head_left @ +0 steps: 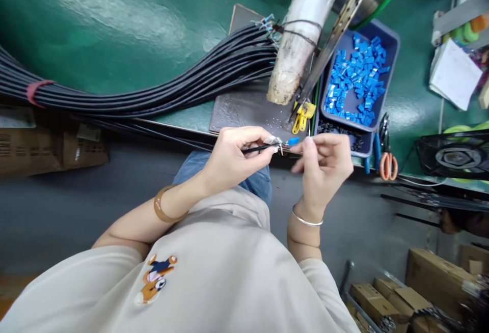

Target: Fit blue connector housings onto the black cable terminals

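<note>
Left hand (233,157) is closed on a black cable (255,147), long axis left-right. Right hand (321,162), just right of it, pinches a blue connector (293,141) at the cable tip, near the desk (114,27) edge

**Materials and finishes at the bench**

Bench top (114,27): green, smooth, glossy, with broad glare patches. Cable bundle (153,88): black jackets, smooth with a satin sheen. Work mat (244,106): dark, dull, lightly scuffed. Tray (393,48): matt blue-grey plastic; connectors (357,81) inside are bright blue moulded plastic (slightly shiny). Wrapped roll (301,32): clear crinkled film, grimy toward its end. Cardboard boxes (49,147): brown, matt. Bangle (305,219): polished metal. Sweatshirt (214,272): soft beige cloth.
</note>
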Demonstrator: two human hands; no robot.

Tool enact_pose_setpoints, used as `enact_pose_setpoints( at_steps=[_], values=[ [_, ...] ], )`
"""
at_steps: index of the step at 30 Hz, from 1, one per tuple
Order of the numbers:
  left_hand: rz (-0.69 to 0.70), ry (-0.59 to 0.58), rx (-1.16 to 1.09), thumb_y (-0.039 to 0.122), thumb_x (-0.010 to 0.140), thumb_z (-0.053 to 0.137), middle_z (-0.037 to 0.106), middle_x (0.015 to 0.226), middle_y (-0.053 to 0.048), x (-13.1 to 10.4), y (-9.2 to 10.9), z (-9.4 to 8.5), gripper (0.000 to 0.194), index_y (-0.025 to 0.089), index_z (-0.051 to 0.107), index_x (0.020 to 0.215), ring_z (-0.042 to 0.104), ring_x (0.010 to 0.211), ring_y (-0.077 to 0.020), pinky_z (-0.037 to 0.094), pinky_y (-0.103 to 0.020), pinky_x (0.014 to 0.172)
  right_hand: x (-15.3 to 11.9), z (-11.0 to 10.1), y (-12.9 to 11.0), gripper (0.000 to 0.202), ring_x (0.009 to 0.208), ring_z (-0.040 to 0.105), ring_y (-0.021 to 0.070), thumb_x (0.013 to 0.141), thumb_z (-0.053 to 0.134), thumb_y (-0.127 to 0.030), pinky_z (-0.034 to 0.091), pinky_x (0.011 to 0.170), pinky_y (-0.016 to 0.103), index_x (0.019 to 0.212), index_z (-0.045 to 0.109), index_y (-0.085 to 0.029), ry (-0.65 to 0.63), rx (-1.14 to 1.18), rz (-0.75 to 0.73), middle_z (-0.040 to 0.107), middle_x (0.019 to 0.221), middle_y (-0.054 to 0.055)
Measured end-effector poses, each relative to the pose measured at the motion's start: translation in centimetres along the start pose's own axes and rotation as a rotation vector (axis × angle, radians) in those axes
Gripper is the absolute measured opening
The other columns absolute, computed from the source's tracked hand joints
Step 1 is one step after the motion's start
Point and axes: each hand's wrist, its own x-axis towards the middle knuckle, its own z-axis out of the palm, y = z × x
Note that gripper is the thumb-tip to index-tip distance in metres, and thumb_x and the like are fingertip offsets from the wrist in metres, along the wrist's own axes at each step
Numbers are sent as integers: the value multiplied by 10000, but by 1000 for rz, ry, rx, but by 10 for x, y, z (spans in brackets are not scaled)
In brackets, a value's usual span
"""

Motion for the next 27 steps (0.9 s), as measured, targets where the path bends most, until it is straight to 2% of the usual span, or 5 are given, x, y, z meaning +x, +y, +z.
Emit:
enact_pose_setpoints(
  at_steps=[3,9,16,21,27],
  values=[
    [58,39,101,125,763,660,596,642,16,0,-1,3,40,135,644,728,465,551,-59,382,-179,520,-6,-7,-5,71,412,500,55,920,579,-255,339,398,206,892,623,-208,92,-141,-88,566,568,-69],
    [116,24,191,114,767,646,606,653,14,1,-3,7,82,149,609,703,481,577,-67,363,-189,537,-9,-1,-4,127,421,298,20,846,681,-291,288,437,189,945,653,-217,-91,-218,-115,456,551,-114],
    [-199,-157,-188,232,829,649,598,641,-2,8,-1,-2,115,124,645,792,535,576,-74,446,-176,555,-7,7,2,21,443,364,20,857,641,-201,314,449,177,859,654,-217,-80,-201,-199,506,587,-95],
    [-342,-162,-334,312,794,725,541,589,21,10,-2,-9,191,121,724,801,420,512,-41,328,-163,471,-6,4,8,71,413,392,33,883,633,-276,286,392,177,837,640,-223,-211,157,-13,496,553,-94],
    [-324,-104,-336,328,782,731,598,658,3,12,-6,-8,216,118,730,728,456,578,-51,367,-173,530,-4,-1,8,175,444,406,31,834,704,-195,323,430,195,988,697,-277,62,-134,-311,583,617,-82]
  ],
)
